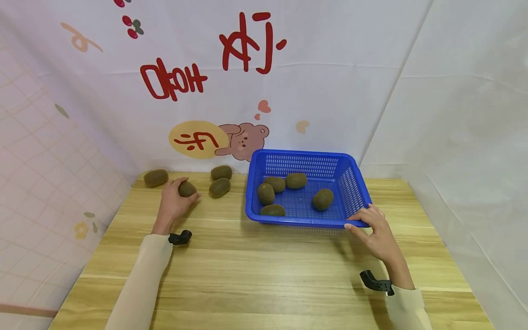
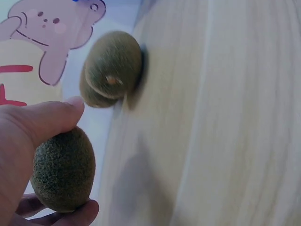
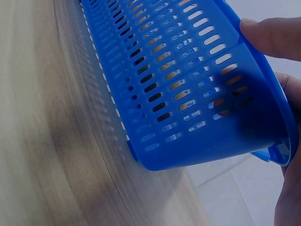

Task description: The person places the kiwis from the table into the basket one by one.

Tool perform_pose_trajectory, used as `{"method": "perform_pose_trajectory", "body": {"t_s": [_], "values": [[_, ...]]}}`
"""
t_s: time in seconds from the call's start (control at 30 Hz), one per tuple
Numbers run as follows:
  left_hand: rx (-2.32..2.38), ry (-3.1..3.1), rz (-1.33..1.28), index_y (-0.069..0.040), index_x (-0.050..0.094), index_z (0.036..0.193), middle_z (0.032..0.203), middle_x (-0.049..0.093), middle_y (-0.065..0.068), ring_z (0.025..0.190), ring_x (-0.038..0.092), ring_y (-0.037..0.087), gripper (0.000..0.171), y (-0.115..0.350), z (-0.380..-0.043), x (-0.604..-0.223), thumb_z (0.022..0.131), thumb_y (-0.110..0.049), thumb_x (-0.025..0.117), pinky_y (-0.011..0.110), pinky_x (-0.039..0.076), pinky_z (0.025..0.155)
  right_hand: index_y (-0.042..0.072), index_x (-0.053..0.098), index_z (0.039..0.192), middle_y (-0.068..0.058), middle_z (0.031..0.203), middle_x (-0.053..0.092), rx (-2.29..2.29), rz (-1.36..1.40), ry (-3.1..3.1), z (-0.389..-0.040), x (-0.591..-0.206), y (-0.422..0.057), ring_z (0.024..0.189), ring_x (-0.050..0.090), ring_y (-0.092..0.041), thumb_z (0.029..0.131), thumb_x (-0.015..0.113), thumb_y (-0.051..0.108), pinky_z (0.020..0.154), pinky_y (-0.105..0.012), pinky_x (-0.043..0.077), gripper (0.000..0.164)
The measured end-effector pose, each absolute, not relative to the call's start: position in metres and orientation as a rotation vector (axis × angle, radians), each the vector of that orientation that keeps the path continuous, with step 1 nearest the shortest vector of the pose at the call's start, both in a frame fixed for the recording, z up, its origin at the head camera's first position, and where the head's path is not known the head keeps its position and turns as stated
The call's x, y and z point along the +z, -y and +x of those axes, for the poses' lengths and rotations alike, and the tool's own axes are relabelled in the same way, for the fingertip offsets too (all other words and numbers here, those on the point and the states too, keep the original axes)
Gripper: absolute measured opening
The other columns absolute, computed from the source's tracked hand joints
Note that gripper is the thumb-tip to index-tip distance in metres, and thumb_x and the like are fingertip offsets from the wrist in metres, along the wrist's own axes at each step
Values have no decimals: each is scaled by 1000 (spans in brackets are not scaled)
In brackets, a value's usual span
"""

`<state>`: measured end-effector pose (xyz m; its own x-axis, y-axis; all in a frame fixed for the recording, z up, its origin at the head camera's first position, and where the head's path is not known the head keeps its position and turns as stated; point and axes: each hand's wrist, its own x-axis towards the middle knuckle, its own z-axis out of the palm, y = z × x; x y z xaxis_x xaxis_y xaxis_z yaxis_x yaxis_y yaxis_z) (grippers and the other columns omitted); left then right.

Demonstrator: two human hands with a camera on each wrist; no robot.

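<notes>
My left hand (image 1: 175, 201) holds a brown fuzzy kiwi (image 1: 187, 189) between thumb and fingers, at the table's back left. In the left wrist view that kiwi (image 2: 65, 170) is pinched at both ends. A blue perforated basket (image 1: 288, 222) stands at the back, right of centre, with several kiwis inside, one of them a kiwi (image 1: 323, 199) lying apart on the right. At the basket's front right corner, my right hand (image 1: 377, 233) grips the rim. The right wrist view shows the thumb over the basket's rim (image 3: 256, 52) and the other fingers partly hidden behind it.
One kiwi (image 1: 156, 178) lies at the far left back corner, left of my left hand. Two more, a rear kiwi (image 1: 221, 172) and a front kiwi (image 1: 219, 187), sit together between that hand and the basket. A printed white cloth (image 1: 330, 91) hangs behind the wooden table (image 1: 255, 275).
</notes>
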<state>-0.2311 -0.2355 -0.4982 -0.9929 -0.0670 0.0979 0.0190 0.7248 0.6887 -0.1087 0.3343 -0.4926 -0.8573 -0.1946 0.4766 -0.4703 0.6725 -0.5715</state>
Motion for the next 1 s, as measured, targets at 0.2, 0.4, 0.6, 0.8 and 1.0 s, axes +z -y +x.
{"method": "perform_pose_trajectory", "body": {"t_s": [0.2,0.4,0.6,0.8,1.0], "values": [[-1152,2745,-11,-6,50,149,146,47,29,126,48,46,73,227,-231,-492,89,-34,80,64,49,98,28,74,93,13,91,67,1007,523,2511,-109,-492,-334,99,54,1,83,82,5,122,-44,21,26],[-1193,2694,-52,-6,52,148,148,49,27,128,49,46,73,220,-229,-486,88,-35,82,63,48,100,29,73,93,12,91,67,1001,521,2514,-109,-492,-335,99,54,1,83,82,6,121,-47,21,27],[-1220,2667,-97,-8,54,147,151,49,24,135,47,45,74,211,-227,-478,87,-42,82,61,44,106,31,73,93,12,91,68,1004,518,2516,-109,-493,-335,99,53,0,83,82,6,120,-47,22,28],[-1284,2635,-120,-11,55,147,150,51,20,130,51,38,74,201,-223,-471,86,-43,83,54,48,100,30,73,94,14,90,67,1000,524,2514,-109,-493,-334,98,54,0,83,82,6,122,-45,21,28],[-1319,2594,-147,-13,57,144,146,55,17,125,54,33,72,190,-219,-463,84,-41,85,48,51,94,29,73,93,13,90,66,999,525,2512,-109,-492,-334,98,54,0,83,82,5,122,-46,21,28]]}}
